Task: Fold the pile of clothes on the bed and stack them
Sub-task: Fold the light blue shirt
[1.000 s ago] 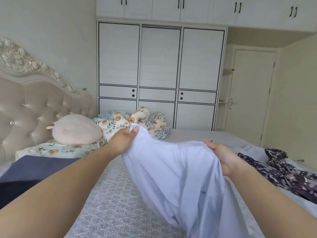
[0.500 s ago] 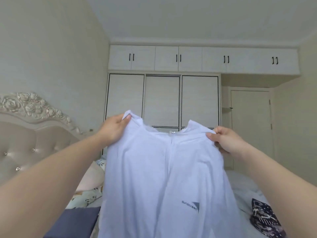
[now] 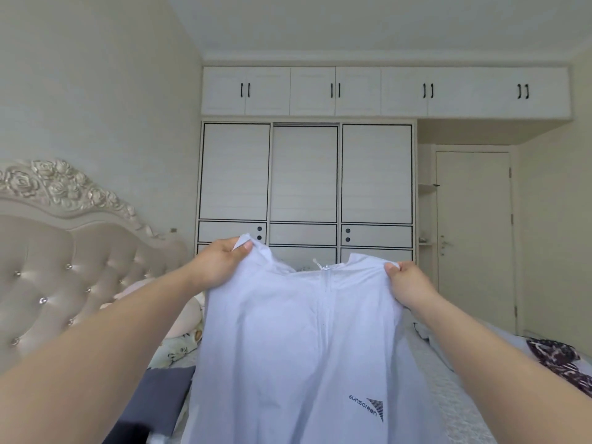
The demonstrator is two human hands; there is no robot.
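Two hands, left (image 3: 221, 267) and right (image 3: 410, 285), pinch white zip jacket (image 3: 298, 347) shoulders, held up; dark patterned garment (image 3: 557, 357) on bed at 4 o'clock.

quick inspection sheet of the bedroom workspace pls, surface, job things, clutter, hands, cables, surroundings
surface: bed with pale textured cover, mostly hidden behind the garment.
job's things: white zip-up jacket held up by its shoulders, zipper facing the camera, "sunscreen" print low on one side; dark patterned garment lying crumpled on the bed at right; dark blue cloth lying at left.
clutter: pink plush pillow and floral bedding near the headboard.
grippers: left hand and right hand each grip a jacket shoulder.
cables: nothing seen.
surroundings: tufted headboard, white wardrobe, closed door.
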